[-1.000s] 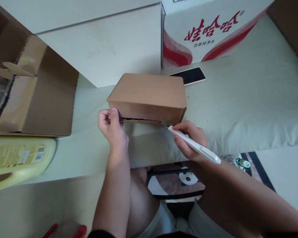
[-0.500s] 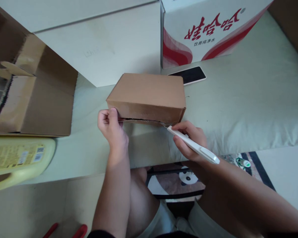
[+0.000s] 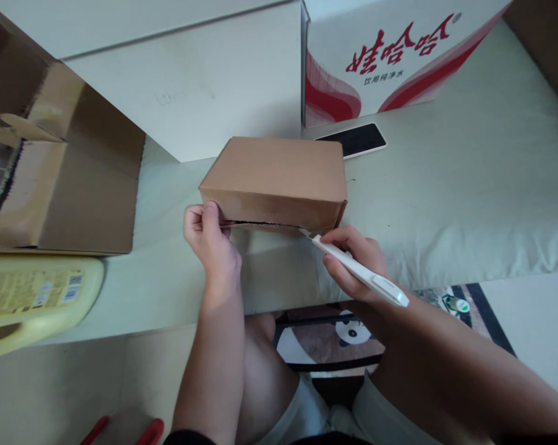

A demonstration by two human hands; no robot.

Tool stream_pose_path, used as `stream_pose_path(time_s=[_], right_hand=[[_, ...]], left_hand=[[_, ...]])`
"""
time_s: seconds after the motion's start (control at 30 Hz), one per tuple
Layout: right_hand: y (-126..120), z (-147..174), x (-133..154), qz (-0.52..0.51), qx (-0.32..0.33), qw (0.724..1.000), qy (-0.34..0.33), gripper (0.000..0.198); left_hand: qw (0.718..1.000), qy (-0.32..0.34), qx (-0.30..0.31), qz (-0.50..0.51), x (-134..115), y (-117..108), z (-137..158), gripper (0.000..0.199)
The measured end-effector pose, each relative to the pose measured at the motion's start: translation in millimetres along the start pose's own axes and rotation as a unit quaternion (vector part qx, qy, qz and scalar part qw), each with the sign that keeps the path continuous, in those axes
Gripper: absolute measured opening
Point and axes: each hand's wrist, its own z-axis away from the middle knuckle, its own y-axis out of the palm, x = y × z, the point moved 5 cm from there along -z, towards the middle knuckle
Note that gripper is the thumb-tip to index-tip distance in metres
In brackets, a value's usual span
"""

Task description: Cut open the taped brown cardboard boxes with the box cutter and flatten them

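A brown cardboard box point(image 3: 279, 167) sits on the pale green cloth surface, with a dark slit along its lower front edge. My left hand point(image 3: 210, 238) pinches the box's left front corner, thumb on the front face and fingers curled beneath. In my right hand point(image 3: 359, 259) is a white utility knife point(image 3: 362, 272), gripped between thumb and fingers. Its blade points left and meets the slit near the right end; the very tip is hard to see.
Behind the box stand a white carton point(image 3: 241, 80) and a red-and-white water carton point(image 3: 376, 74). A phone point(image 3: 359, 141) lies partly behind the box. To the left are an open cardboard box point(image 3: 93, 179) and a yellow bottle point(image 3: 33, 290).
The knife and my right hand have shifted very slightly left along the slit. My left hand and the box stay practically where they were.
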Motion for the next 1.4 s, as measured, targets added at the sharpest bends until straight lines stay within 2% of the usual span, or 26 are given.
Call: stream_pose_path(time_s=[0.9,1.13,1.4], right_hand=[[3.5,0.6,-0.6,-0.011,0.023,1.0,-0.005,0.012],[3.0,0.1,-0.4,-0.012,0.021,1.0,-0.006,0.012],[4.6,0.7,-3.9,-0.017,0.035,0.999,0.015,0.013]], left_hand=[[0.999,-0.03,-0.001,-0.02,4.2,-1.8,-0.6,0.059],[0.998,-0.049,-0.027,0.004,3.7,-2.4,-0.4,0.055],[0.999,-0.042,-0.027,-0.007,2.9,-1.8,-0.5,0.053]])
